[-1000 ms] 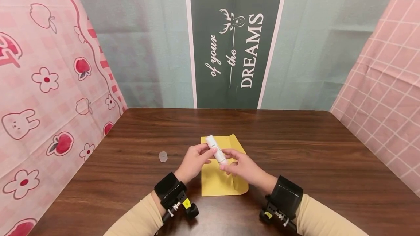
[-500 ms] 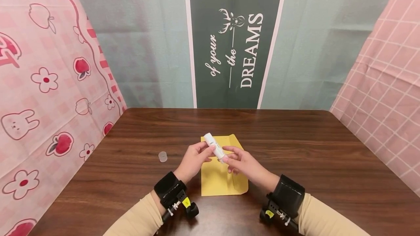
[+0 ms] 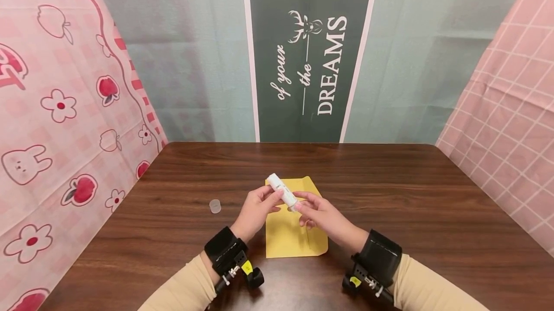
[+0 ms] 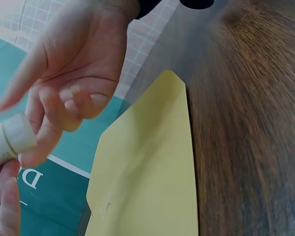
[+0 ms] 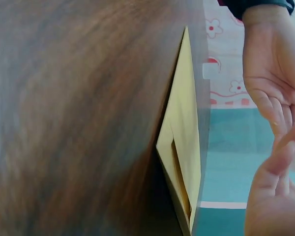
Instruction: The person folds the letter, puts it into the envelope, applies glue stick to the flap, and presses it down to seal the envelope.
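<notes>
A white glue stick (image 3: 279, 188) is held slantwise above a yellow envelope (image 3: 287, 239) that lies on the table. My left hand (image 3: 253, 212) grips the tube around its middle, thumb on the near side. My right hand (image 3: 325, 216) pinches the lower end between thumb and fingers. In the left wrist view, the tube's end (image 4: 19, 132) sits between the right thumb and fingers. The right wrist view shows the envelope (image 5: 184, 128) with its flap raised a little; the hands hide most of the glue stick there.
A small translucent cap (image 3: 215, 206) lies on the dark wooden table (image 3: 389, 181), left of the envelope. Patterned curtains (image 3: 497, 85) enclose the table at the back and both sides. Each wrist wears a black strap (image 3: 376, 255) with a camera.
The glue stick has risen and shifted slightly left. My right hand's fingers have changed their hold at its lower end, and the pinkish tip seen there earlier no longer shows.
</notes>
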The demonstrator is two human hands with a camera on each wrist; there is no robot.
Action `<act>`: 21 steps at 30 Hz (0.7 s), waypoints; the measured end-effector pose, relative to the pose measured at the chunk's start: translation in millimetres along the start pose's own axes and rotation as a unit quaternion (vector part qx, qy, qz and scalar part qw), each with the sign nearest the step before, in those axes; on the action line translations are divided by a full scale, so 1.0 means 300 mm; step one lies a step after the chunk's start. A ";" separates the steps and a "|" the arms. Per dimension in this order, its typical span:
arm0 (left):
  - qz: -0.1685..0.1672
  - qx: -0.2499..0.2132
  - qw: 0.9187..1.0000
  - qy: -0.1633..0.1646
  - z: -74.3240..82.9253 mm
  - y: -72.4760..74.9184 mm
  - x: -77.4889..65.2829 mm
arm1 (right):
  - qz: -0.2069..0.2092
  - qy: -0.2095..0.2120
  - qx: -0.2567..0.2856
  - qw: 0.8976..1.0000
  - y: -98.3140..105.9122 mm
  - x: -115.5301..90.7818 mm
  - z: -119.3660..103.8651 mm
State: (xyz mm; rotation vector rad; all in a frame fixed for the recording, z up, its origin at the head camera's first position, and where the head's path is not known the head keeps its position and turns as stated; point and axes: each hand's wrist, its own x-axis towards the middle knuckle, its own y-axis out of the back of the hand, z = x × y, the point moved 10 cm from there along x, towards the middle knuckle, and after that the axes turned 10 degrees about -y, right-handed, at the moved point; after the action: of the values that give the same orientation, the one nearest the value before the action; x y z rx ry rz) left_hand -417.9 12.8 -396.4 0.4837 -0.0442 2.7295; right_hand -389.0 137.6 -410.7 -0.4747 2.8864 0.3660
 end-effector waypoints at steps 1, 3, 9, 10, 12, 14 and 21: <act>0.002 -0.002 1.000 0.003 -0.002 0.000 0.000 | 0.012 0.001 -0.008 1.000 0.004 -0.001 -0.003; 0.005 -0.003 1.000 0.005 0.000 0.000 -0.001 | 0.037 0.003 -0.021 0.999 0.013 -0.003 -0.010; 0.006 -0.009 1.000 0.003 0.011 -0.004 -0.001 | 0.028 0.017 0.000 0.999 0.011 -0.006 -0.018; 0.007 -0.013 1.000 0.001 0.013 -0.004 -0.001 | 0.013 0.019 0.013 1.000 0.004 -0.006 -0.017; 0.010 -0.021 1.000 0.000 0.015 -0.002 -0.001 | -0.020 0.021 0.045 0.999 -0.012 -0.005 -0.016; 0.011 -0.028 1.000 0.000 0.015 -0.002 0.000 | -0.046 0.015 0.075 0.996 -0.026 -0.005 -0.013; 0.014 -0.023 1.000 -0.003 0.016 0.004 0.000 | -0.006 -0.002 0.063 0.998 -0.010 0.003 -0.001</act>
State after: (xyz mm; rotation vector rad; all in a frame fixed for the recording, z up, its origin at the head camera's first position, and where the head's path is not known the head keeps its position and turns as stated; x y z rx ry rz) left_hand -416.6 11.3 -391.8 0.4823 -0.1159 2.7470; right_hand -389.0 134.5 -411.3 -0.4695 2.8788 0.1803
